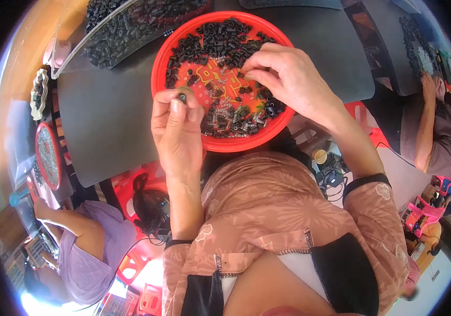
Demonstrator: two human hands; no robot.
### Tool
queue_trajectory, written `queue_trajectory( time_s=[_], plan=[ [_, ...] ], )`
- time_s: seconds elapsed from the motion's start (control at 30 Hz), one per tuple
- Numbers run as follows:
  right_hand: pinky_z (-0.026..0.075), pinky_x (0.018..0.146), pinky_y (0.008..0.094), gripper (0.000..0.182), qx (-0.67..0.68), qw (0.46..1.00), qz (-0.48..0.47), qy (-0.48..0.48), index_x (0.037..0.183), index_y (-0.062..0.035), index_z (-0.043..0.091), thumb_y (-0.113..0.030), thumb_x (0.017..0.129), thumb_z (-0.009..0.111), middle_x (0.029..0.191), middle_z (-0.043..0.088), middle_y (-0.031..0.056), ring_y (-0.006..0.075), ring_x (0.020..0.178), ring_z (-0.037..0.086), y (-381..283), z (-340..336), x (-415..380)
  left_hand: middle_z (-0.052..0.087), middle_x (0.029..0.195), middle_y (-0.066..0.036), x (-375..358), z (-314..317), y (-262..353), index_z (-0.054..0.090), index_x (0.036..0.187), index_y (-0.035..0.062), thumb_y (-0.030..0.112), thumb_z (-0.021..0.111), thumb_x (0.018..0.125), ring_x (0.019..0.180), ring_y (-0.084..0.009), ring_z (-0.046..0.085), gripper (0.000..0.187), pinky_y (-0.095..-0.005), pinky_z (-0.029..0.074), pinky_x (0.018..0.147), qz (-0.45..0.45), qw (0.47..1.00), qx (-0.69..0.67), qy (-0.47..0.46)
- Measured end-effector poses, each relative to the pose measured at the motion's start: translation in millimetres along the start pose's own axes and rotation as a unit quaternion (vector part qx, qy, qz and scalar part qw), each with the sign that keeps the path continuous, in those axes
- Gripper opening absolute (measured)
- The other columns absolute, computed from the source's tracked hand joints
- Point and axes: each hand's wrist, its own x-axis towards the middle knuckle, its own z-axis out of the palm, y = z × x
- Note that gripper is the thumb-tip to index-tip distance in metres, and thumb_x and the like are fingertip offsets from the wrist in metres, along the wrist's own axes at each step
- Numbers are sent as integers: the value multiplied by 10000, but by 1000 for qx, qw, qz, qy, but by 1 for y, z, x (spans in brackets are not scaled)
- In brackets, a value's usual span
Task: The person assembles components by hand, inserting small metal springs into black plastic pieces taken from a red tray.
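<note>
While the left hand (pixel 175 124) pinches one small dark part (pixel 182 98) between thumb and fingers, risk lies chiefly in that slight hold: a sliding thumb could drop it. Red tray (pixel 158 68): beneath the right hand (pixel 296 73), reaching behind the left. Right hand: fingers bent, tips close together over the contents; whether anything is gripped, cannot tell. Black pieces (pixel 225 39): heaped beyond the left hand; a dropped part could be lost among them. Coil springs (pixel 228 113): loose, right of the left hand; tangling could cause a wrong pick. Tabletop (pixel 104 121): left of the left hand; a knocked tray could scatter pieces there.
</note>
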Motion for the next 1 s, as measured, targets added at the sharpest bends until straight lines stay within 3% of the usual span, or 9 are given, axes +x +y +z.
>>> queue_trajectory(
  time_s=[0.2,0.5,0.6,0.7,0.8,0.9,0.93,1.0],
  plan=[
    [487,689,409,88,-107,994,-8,0,900,-52,676,-61,822,635,859,612,94,307,806,621,2,8,10,525,885,-36,-1,-4,1,555,1047,43,127,579,954,712,-106,388,127,-248,342,673,-5,1000,-12,-2],
    [480,701,405,107,-174,978,-69,-98,885,-49,700,-74,799,642,828,605,100,303,759,611,-2,6,16,542,898,-54,-3,-1,2,562,1053,50,112,590,946,691,-102,388,127,-248,339,662,-8,1000,-16,-14],
    [476,705,397,96,-195,971,-70,-122,849,-22,672,-100,797,649,824,604,113,313,758,608,0,7,19,605,899,-78,-2,-5,2,591,1041,61,112,618,931,748,-114,478,124,-246,388,685,-16,999,-24,-17],
    [473,697,404,124,-211,965,-98,-123,830,-9,644,-123,784,662,807,600,125,327,774,606,4,7,21,615,890,-74,-3,-3,1,594,1022,59,106,620,929,750,-113,487,107,-247,395,693,-21,1000,-8,8],
    [468,636,373,141,-122,984,-68,-110,839,-10,623,-126,786,684,769,604,115,273,714,609,-4,-2,26,630,893,-78,-3,0,3,597,1014,56,84,624,922,763,-108,514,99,-239,403,691,-34,999,3,-12],
    [446,571,328,162,126,983,-10,-131,825,-11,604,-135,805,706,725,607,84,183,641,585,-21,-7,25,640,892,-81,-3,3,2,598,1019,47,57,622,916,766,-98,529,107,-225,406,683,-34,999,37,-20],
    [412,538,276,179,179,977,-19,-117,828,-14,596,-146,830,718,697,598,50,110,602,532,-26,-5,23,643,888,-77,-3,5,2,598,1018,44,53,625,914,755,-95,527,108,-222,405,677,-31,998,52,-9],
    [405,538,266,170,229,966,0,-117,833,-16,601,-144,837,713,695,593,43,104,602,521,-36,-5,20,647,881,-68,-4,9,0,600,1015,38,45,629,909,734,-88,523,110,-216,403,665,-28,996,80,10]
  ],
)
